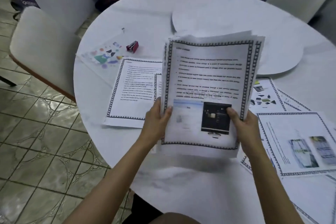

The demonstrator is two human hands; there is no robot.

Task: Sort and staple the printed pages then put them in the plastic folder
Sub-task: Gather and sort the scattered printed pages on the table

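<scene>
Both hands are gripping a stack of printed pages [209, 82] above the round white table [145, 14]: the left hand [156, 120] is pinching its left edge, the right hand [243, 123] its lower right. More pages [131, 92] are lying beside a red stapler [132, 46] and a plastic folder [103, 56].

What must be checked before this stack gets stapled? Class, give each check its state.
1. Grip: left hand and right hand hold the stack: ok.
2. Edges squared: not ok, sheets fan at the top.
3. All gathered: not ok, loose pages lie on the table.
4. Page order: cannot tell, print blurred.
5. Free stapler on the table: ok.
6. Flat folder near the stapler: ok.
</scene>
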